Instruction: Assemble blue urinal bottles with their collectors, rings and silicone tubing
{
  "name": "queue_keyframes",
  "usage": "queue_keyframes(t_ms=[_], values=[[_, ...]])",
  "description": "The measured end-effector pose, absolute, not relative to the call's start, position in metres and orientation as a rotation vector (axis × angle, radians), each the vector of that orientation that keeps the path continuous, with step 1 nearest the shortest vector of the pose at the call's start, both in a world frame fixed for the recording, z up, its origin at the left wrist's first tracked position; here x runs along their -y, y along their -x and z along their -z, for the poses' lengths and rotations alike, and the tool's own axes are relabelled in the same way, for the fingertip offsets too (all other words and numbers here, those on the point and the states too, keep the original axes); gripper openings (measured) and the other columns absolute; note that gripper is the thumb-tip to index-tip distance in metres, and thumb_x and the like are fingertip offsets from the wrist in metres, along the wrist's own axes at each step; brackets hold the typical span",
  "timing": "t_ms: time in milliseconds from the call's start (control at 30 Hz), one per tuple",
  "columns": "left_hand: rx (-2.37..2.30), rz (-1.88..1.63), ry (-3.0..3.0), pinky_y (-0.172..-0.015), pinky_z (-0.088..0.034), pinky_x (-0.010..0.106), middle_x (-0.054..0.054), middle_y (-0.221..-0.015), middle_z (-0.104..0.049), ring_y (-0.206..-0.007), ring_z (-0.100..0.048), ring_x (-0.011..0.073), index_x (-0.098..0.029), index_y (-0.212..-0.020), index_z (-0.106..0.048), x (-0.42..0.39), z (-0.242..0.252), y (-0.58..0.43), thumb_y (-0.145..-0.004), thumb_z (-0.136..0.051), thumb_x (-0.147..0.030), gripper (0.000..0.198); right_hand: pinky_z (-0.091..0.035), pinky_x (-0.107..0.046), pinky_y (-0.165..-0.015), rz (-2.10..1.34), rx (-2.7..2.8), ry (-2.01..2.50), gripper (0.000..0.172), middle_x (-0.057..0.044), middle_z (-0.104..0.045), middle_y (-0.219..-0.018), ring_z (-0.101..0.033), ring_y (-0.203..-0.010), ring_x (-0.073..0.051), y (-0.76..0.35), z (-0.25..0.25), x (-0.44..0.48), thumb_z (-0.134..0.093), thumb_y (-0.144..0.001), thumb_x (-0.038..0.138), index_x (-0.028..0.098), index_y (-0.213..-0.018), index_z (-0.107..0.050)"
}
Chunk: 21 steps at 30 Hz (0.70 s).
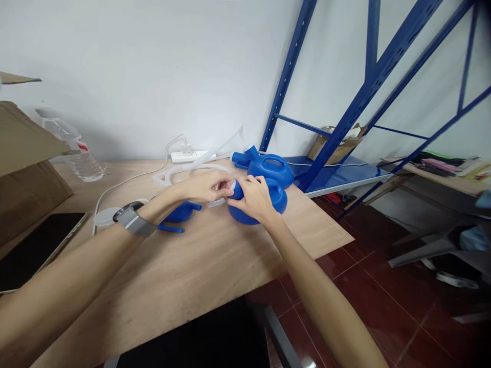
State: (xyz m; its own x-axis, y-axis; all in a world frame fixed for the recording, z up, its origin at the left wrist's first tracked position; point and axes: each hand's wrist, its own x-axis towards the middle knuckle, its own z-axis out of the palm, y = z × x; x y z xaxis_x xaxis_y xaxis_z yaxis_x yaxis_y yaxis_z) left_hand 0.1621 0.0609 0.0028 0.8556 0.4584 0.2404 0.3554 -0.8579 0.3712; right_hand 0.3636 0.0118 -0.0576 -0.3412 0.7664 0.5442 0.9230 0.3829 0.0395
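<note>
A blue plastic jug (278, 202) with a loop handle lies on the wooden table, its short neck pointing left. My right hand (255, 198) is closed around that neck. At the mouth, my left hand (210, 187) pinches a small whitish cap (233, 184) between thumb and fingers; its exact form is partly hidden. Just behind sits a second blue jug (270, 171) with a two-part neck. Clear flexible tubing (199, 162) loops over the table behind my left hand. Below my left wrist lies another blue plastic piece (180, 212), partly covered by the arm.
On the left are a cardboard box (30, 168), a plastic water bottle (82, 153), a phone (38, 245) and a round white lid (107, 216). A power strip (192, 156) lies by the wall. Blue metal shelving (341, 122) stands right; a chair (199, 337) is at the front edge.
</note>
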Motion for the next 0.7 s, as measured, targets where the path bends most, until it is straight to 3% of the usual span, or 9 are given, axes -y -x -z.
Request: queue_keyframes(t_ms=[333,500,700], values=[[-0.757,-0.42,-2.767,-0.066,-0.037,0.031,0.003,-0.082,-0.063,-0.071,-0.054,0.0184,-0.021,-0.079,-0.053,-0.05,-0.006,-0.161,-0.09,-0.059,-0.048,0.03,-0.034,-0.041,-0.09,0.461,2.242,1.482,0.043,-0.014,-0.078,-0.096,-0.061,-0.1,-0.032,-0.362,0.055,-0.008,-0.065,-0.094,0.048,0.013,-0.119,-0.067],[-0.642,-0.506,-2.777,-0.067,-0.037,0.031,0.002,-0.076,-0.057,-0.07,-0.05,0.0183,-0.022,-0.077,-0.048,-0.051,0.003,-0.16,-0.097,-0.049,-0.048,0.033,-0.034,-0.04,-0.09,0.445,2.237,1.454,0.042,-0.012,-0.078,-0.097,-0.061,-0.099,-0.03,-0.362,0.055,-0.007,-0.065,-0.095,0.049,0.014,-0.119,-0.067],[-0.592,-0.548,-2.71,-0.065,-0.037,0.03,0.0,-0.074,-0.054,-0.068,-0.047,0.0172,-0.022,-0.076,-0.046,-0.055,0.007,-0.159,-0.097,-0.049,-0.045,0.03,-0.033,-0.041,-0.093,0.433,2.227,1.445,0.048,-0.013,-0.078,-0.101,-0.062,-0.104,-0.031,-0.363,0.057,-0.008,-0.069,-0.092,0.051,0.015,-0.123,-0.067]])
